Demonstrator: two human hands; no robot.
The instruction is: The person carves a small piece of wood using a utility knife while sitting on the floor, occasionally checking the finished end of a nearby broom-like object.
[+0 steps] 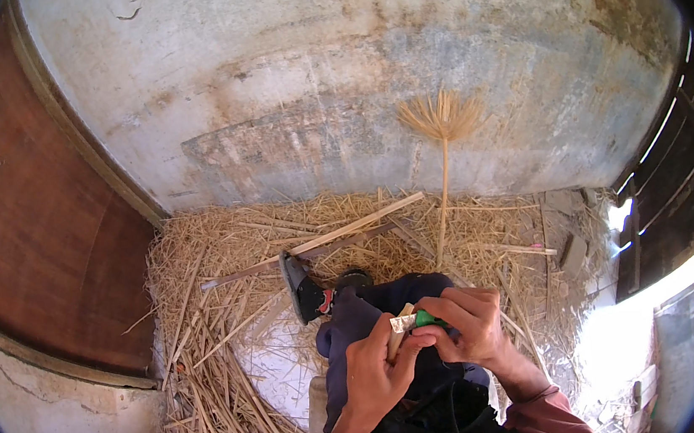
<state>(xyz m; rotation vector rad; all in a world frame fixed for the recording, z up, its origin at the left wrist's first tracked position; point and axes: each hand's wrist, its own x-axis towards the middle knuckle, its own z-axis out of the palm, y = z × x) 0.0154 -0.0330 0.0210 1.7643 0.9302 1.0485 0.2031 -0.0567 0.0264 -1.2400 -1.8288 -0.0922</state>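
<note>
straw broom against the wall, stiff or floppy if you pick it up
The broom looks light: a thin stalk handle. Its fanned straw head would likely flex and shed bits. Propped upright against the wall, it would probably tip at a nudge.

The two hands, left hand (376, 374) and right hand (470, 324), met at six o'clock above the lap, touching a short pale wooden stick (398, 334) between them. Just beyond, toward eleven o'clock, a dark sandal (305, 291) lay on the loose yellow straw bed (207, 333). A long pale wooden slat (356, 225) lay across the straw behind it. At one o'clock a dry straw broom (442, 134) leaned upright against the stained concrete wall (331, 66). A brown wooden door (35, 224) stood at nine o'clock.
</note>
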